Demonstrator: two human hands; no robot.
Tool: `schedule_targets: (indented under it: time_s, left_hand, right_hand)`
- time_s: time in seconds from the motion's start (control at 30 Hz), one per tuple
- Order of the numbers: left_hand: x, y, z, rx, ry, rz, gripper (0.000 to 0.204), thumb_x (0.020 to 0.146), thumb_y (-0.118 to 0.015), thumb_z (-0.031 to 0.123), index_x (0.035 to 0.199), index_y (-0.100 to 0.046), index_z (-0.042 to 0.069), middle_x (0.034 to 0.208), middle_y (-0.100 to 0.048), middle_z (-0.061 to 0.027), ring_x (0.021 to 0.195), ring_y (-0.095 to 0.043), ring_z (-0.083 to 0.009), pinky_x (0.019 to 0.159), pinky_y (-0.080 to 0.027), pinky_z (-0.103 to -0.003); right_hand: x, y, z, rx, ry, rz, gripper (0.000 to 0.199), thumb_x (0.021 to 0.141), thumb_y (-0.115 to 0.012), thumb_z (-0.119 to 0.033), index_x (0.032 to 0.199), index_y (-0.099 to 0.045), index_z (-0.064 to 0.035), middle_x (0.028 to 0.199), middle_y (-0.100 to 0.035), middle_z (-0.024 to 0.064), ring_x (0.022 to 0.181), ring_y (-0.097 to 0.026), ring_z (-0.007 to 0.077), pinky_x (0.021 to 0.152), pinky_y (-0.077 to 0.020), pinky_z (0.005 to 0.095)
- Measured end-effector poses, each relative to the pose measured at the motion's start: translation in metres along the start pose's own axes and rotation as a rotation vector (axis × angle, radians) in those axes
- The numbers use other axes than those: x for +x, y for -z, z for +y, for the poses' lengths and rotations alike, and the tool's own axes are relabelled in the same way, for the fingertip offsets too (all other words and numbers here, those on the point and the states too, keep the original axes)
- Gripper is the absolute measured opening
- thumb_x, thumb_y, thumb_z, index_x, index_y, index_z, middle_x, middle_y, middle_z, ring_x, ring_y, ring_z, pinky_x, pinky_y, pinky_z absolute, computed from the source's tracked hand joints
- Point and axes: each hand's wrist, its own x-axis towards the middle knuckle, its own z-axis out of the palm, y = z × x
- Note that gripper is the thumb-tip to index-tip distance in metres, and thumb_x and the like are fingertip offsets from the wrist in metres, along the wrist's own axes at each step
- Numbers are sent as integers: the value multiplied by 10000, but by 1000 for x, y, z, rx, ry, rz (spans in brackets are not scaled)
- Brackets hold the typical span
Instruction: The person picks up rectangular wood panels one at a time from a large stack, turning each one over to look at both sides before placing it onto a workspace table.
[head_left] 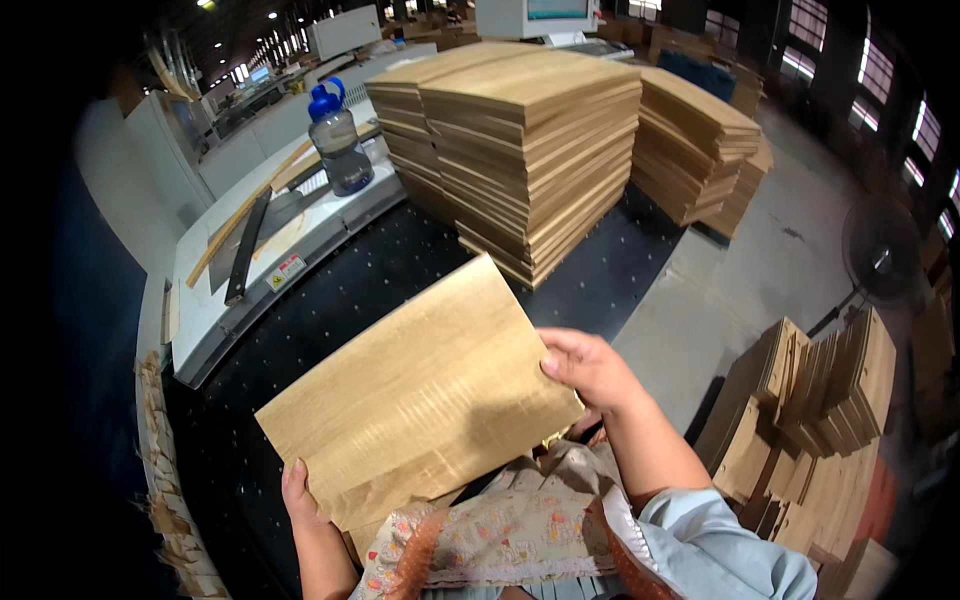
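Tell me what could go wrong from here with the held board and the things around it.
The light-brown rectangular wood-grain board is held only near its edges by the left hand and right hand; it might tip if either grip loosens.

Its far corner points toward the tall, uneven stack of wood-grain boards, so a bump could shift the lower ones.

The clear plastic bottle with a blue lid could topple if knocked.

The wood-grain board [420,390] is pale honey-tan with darker streaks. Beyond it I see a tall stack of boards [580,150], banded tan and brown. The surface [330,280] below the board is black with pale dots. Past the board's left side, a clear bottle [345,155] has a bright blue cap [323,102]; nearer than the board, a beige apron [510,530] carries pink and orange print.
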Motion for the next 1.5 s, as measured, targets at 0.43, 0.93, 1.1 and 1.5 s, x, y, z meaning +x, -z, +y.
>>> schedule_targets:
  time_s: [0.43,0.93,1.1,1.5]
  left_hand:
    - [15,-9,0,-183,179,106,471,916,-407,207,1348,-347,28,1285,-475,-176,1124,-520,-326,927,-448,-436]
    - [30,-33,9,34,-161,-21,614,906,-403,112,1452,-130,50,1471,-241,-156,1318,-319,-274,1076,-271,-370]
    - [36,-31,13,125,-257,-23,522,920,-394,111,1412,-249,17,1434,-307,-159,1296,-346,-250,1065,-273,-345]
    - [42,-23,13,16,-271,34,316,932,-394,154,1201,-491,20,1211,-520,-165,1106,-521,-269,944,-431,-378]
  right_hand:
    - [18,14,-11,43,142,29,446,909,-564,-170,1313,-452,-19,1211,-544,79,1057,-505,109,924,-394,265]
    - [27,34,5,23,120,165,272,881,-590,-153,1112,-611,-9,998,-630,31,871,-540,76,806,-422,216]
    - [29,30,0,146,132,172,240,895,-565,-118,1097,-603,5,990,-638,73,871,-598,114,795,-479,255]
    - [22,10,-31,53,308,46,254,870,-597,-107,1094,-606,13,1026,-640,99,923,-609,151,829,-477,282]
